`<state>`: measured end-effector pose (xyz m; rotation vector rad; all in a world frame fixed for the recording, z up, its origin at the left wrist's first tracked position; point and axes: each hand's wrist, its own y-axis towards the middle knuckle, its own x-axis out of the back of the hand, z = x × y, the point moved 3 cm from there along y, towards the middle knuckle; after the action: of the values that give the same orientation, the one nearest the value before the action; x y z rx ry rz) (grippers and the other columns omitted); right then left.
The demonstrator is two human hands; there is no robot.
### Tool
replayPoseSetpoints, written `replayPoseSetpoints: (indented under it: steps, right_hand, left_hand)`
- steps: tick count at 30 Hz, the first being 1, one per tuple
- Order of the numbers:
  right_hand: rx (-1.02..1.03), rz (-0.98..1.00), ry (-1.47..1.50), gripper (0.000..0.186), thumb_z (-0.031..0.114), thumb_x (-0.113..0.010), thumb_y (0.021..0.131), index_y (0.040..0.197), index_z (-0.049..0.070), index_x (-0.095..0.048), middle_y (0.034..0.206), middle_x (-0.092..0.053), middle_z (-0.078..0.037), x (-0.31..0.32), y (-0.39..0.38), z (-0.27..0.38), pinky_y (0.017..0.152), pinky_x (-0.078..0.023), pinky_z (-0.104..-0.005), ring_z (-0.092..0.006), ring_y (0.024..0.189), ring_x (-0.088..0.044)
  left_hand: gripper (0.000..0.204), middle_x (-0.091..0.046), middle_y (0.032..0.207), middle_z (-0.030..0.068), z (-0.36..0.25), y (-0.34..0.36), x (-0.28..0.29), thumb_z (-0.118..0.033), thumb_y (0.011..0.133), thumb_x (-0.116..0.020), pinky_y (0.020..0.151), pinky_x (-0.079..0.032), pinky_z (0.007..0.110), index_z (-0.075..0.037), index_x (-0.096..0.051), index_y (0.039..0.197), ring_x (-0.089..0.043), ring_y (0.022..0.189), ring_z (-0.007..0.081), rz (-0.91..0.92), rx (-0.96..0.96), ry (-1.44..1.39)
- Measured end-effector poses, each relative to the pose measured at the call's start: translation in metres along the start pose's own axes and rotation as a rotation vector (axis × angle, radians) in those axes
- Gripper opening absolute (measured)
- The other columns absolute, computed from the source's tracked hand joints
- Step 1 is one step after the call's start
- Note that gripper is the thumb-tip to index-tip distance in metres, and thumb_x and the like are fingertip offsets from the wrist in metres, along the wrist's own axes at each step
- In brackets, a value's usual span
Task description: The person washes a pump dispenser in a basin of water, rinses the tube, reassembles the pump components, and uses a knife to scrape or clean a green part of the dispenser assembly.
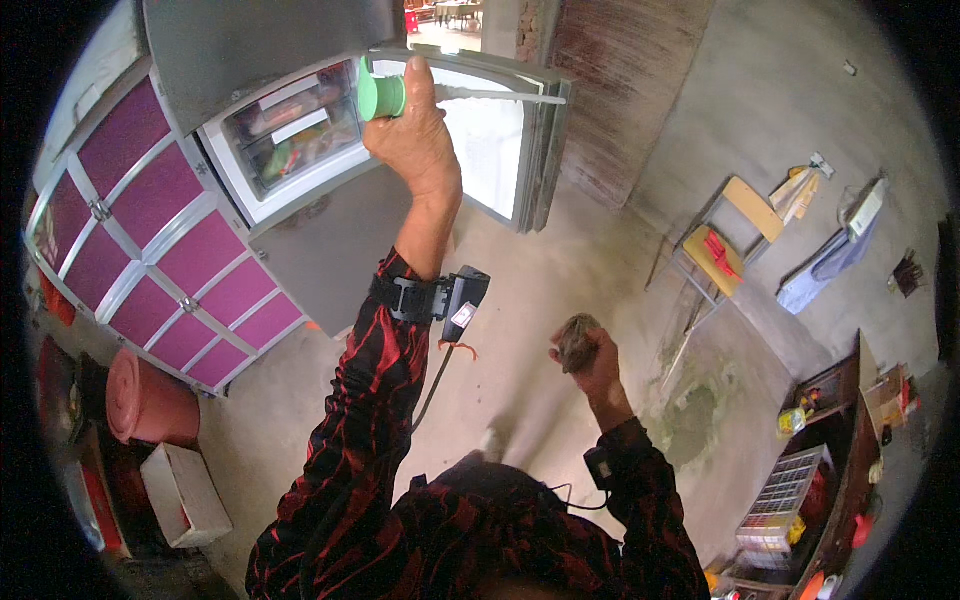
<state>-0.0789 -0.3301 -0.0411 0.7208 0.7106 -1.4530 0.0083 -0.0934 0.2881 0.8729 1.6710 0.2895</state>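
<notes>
The green plastic thing (384,97) was in the left hand (418,145); the greyish cloth (577,343) was bunched in the right hand (602,375).

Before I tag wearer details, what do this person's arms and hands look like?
Left hand and right hand are bare; the left sleeve and right sleeve are black with red streaks. The left one wears a black strap, a dark box with a pale label and a cable; the right one, a small dark device.

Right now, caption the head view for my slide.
Left hand holds green object by open fridge; right hand grips grayish wad.
</notes>
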Motion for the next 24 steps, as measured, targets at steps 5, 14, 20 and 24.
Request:
replayPoseSetpoints:
  steps: [5, 14, 20, 24]
  right_hand:
    - [0.103, 0.064, -0.073, 0.029, 0.028, -0.057, 0.084, 0.104, 0.007, -0.058, 0.095, -0.064, -0.013, 0.01, 0.054, 0.017, 0.08, -0.048, -0.0476, -0.0302, 0.094, -0.061]
    - [-0.074, 0.23, 0.013, 0.029, 0.029, -0.06, 0.085, 0.105, 0.008, -0.06, 0.096, -0.065, -0.015, 0.032, 0.153, 0.111, 0.076, -0.049, -0.0473, -0.0321, 0.091, -0.062]
    - [-0.177, 0.232, -0.122, 0.03, 0.03, -0.059, 0.086, 0.105, 0.008, -0.06, 0.096, -0.065, -0.012, 0.036, 0.18, 0.128, 0.08, -0.049, -0.0471, -0.0315, 0.094, -0.062]
    - [-0.259, 0.231, -0.181, 0.031, 0.03, -0.058, 0.086, 0.107, 0.007, -0.06, 0.098, -0.065, -0.013, 0.053, 0.205, 0.154, 0.082, -0.049, -0.0471, -0.0308, 0.096, -0.061]
  left_hand:
    - [0.02, -0.059, 0.065, -0.0006, 0.035, -0.004, 0.013, -0.019, 0.086, -0.072, 0.048, -0.04, 0.022, -0.002, -0.064, 0.08, -0.051, 0.053, 0.0065, 0.09, -0.132, 0.037]
    - [0.018, -0.062, 0.067, -0.0002, 0.073, -0.001, -0.045, -0.017, 0.085, -0.073, 0.053, -0.044, 0.023, -0.002, -0.064, 0.081, -0.055, 0.058, 0.0069, 0.093, -0.241, 0.155]
    - [0.028, -0.062, 0.06, 0.0023, 0.075, -0.015, -0.045, -0.027, 0.084, -0.074, 0.044, -0.046, 0.022, -0.002, -0.064, 0.075, -0.057, 0.05, 0.0079, 0.08, -0.452, 0.41]
    - [0.029, -0.063, 0.06, 0.0025, 0.071, -0.019, -0.065, -0.027, 0.083, -0.075, 0.048, -0.047, 0.024, 0.0, -0.064, 0.079, -0.058, 0.051, 0.0084, 0.042, -0.573, 0.561]
